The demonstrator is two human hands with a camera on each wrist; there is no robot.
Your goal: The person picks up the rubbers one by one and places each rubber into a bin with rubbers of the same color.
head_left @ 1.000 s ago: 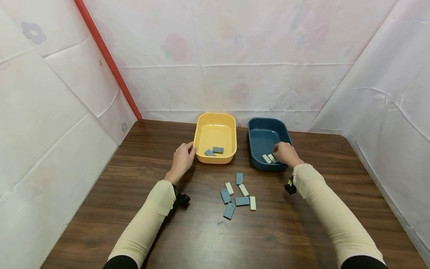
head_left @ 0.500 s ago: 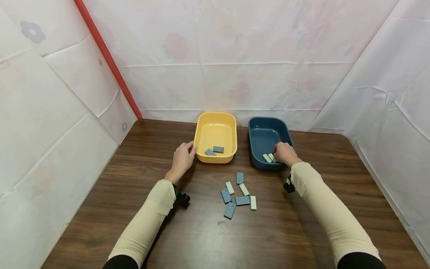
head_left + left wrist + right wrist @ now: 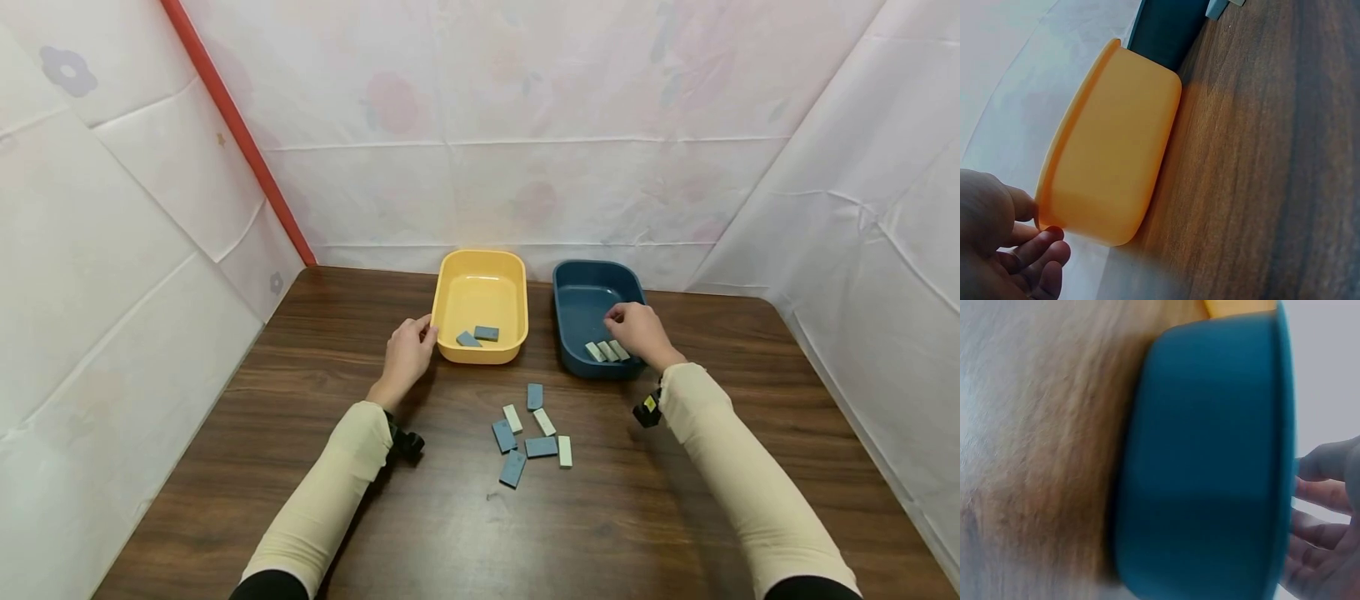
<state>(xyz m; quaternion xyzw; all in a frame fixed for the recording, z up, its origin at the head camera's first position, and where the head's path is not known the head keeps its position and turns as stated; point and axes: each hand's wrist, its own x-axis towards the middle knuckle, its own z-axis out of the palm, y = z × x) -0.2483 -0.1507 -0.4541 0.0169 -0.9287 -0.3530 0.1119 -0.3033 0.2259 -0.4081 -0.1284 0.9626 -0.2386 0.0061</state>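
My left hand (image 3: pixel 406 354) pinches the left rim of the yellow tub (image 3: pixel 480 356) between thumb and fingers; the left wrist view shows this grip on the yellow tub (image 3: pixel 1107 144) up close. Two blue-grey tiles (image 3: pixel 486 333) lie inside that tub. Over the dark blue tub (image 3: pixel 592 365) hovers my right hand (image 3: pixel 641 332), fingers loosely bent and nothing visible between them. Below it, three white tiles (image 3: pixel 607 351) lie in a row on the tub's floor. In the right wrist view, the wall of the dark blue tub (image 3: pixel 1210 456) hides part of the fingers.
Several loose tiles lie in front of the tubs on the wooden table (image 3: pixel 450 533), among them a white tile (image 3: pixel 565 452) and a blue-grey tile (image 3: pixel 512 469). Patterned white sheets (image 3: pixel 480 200) hang behind and at both sides. A red strip (image 3: pixel 240 133) runs down the left corner.
My right hand has risen from the floor of the dark blue tub and let go of a white tile, which now lies beside the other two. The left hand stays at the yellow rim.
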